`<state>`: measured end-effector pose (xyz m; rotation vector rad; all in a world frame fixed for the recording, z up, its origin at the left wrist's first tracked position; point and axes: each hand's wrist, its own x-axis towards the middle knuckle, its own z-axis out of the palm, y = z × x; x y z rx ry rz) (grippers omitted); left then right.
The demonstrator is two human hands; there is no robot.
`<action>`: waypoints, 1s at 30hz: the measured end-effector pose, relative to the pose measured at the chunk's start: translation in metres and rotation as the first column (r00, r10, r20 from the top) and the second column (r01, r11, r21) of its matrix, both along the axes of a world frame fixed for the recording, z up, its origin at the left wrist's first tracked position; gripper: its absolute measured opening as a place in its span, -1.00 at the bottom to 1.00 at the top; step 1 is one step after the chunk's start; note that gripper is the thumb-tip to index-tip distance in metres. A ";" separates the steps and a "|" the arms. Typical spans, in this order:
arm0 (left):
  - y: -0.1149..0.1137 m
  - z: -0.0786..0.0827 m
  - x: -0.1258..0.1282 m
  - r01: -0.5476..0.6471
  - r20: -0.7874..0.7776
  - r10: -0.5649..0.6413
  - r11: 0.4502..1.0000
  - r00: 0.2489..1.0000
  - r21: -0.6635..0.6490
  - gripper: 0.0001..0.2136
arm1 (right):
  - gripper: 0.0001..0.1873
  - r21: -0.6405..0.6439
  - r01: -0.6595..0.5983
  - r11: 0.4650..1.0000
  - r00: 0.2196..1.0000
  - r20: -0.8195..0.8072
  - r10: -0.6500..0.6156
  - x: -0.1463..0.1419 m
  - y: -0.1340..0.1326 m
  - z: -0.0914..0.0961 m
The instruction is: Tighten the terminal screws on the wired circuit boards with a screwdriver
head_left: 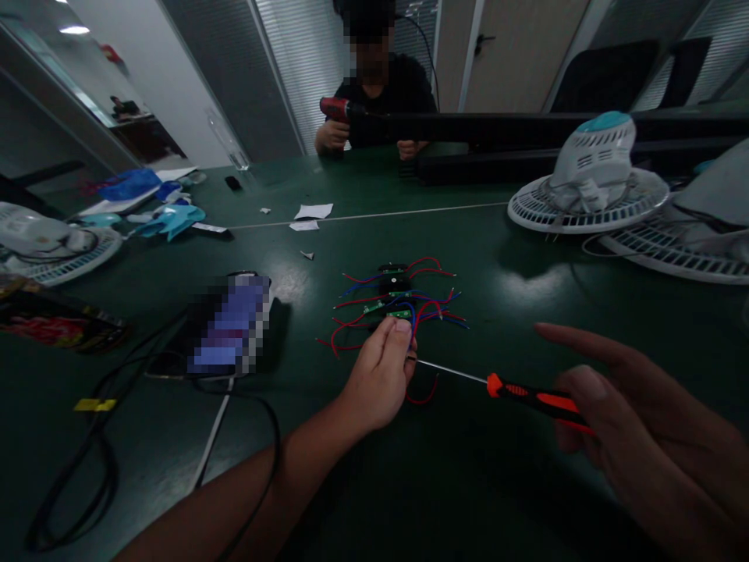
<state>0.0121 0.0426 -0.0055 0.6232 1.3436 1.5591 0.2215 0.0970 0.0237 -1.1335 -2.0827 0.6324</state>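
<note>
A pile of small green circuit boards with red and blue wires [399,300] lies on the dark green table [468,257]. My left hand [380,375] is closed in a pinch at the near edge of that pile, on a small part with a red wire. My right hand [649,425] holds an orange-and-black screwdriver [530,396] by its handle, index finger stretched out. The screwdriver's metal tip reaches to the fingers of my left hand.
A phone [231,328] with black cables lies to the left. White fan parts [591,183] stand at the right, another fan grille [58,250] at far left. Paper scraps [313,212] and blue gloves [169,218] lie further back. A person across the table holds a red drill [336,109].
</note>
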 end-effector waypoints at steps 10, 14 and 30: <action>0.000 0.000 0.000 0.001 -0.028 -0.002 1.000 1.000 -0.015 -0.62 | -0.58 0.070 -0.060 0.996 0.998 0.009 0.059 -0.006 -0.003 0.005; 0.000 -0.001 0.000 0.001 -0.038 -0.002 1.000 0.999 -0.010 -0.63 | -0.55 0.079 -0.052 0.995 0.998 -0.019 0.054 -0.007 -0.003 0.006; -0.001 0.001 0.000 -0.004 -0.046 0.003 1.000 0.999 -0.022 -0.63 | -0.64 0.071 -0.150 0.986 0.987 0.072 0.145 0.000 0.001 0.006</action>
